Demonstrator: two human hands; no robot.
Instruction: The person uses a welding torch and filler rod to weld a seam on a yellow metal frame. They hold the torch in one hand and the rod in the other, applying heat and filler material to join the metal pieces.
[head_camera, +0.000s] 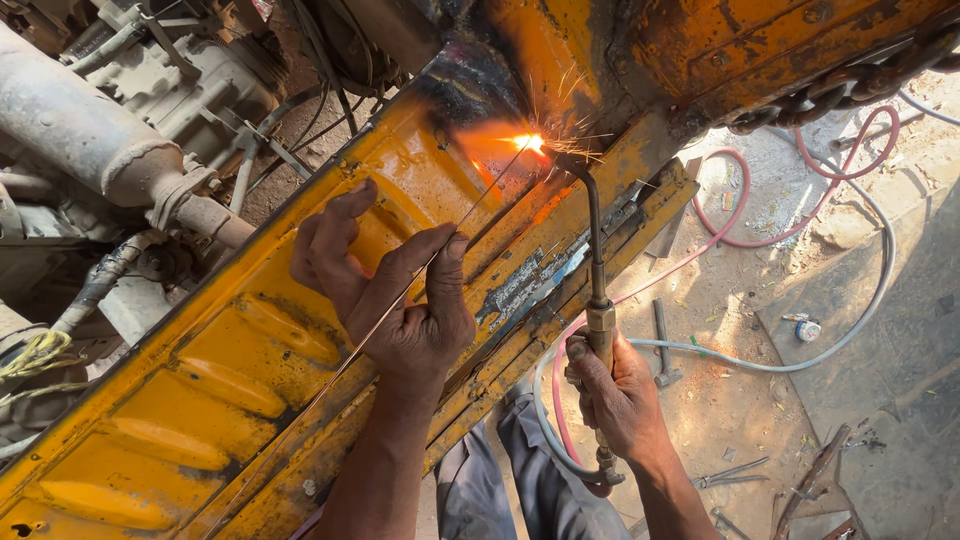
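No packages, labels, signs or screens showing anywhere, from twelve o'clock round to six o'clock.

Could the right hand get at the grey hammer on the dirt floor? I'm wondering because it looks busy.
Probably not as things stand: the right hand is closed around the brass torch handle, though the grey hammer lies close beside it, unobstructed.

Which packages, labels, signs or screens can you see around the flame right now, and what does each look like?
None of those show clearly.
Nearest candidate: a small round white and blue thing on the dirt ground right of the right hand, too small to tell what it is.
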